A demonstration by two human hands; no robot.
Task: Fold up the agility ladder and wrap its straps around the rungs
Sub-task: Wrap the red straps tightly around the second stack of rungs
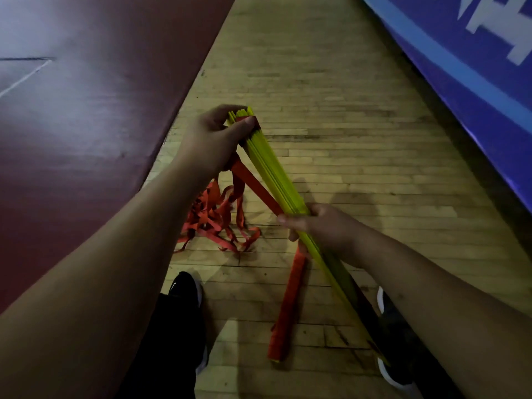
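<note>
— Where are you in the job?

— The rungs (273,174) are gathered into one yellow bundle, slanting from my left hand (218,136) at the far end down past my right hand (319,226) toward my feet. So the folding looks done; I judge I'm at the start of the wrapping.

— And your grip?

— My left hand is closed round the top of the bundle, thumb pressing a red strap (253,182) against the rungs. That strap runs taut and diagonal down to my right hand, which is clamped round the middle of the bundle, fingers pinching the strap against it.

— What next?

— Probably carry the strap round the rungs, keeping it flat and tight so the stack doesn't fan out. The loose straps (218,217) lie tangled on the floor (345,139) under my left wrist, and may need drawing in first.

— Anything you can't make out?

— The bundle's near end vanishes in shadow by my right forearm and shoe (394,372). Another red band (288,309) hangs below my right hand; what it attaches to, I can't tell. The light is dim.
</note>
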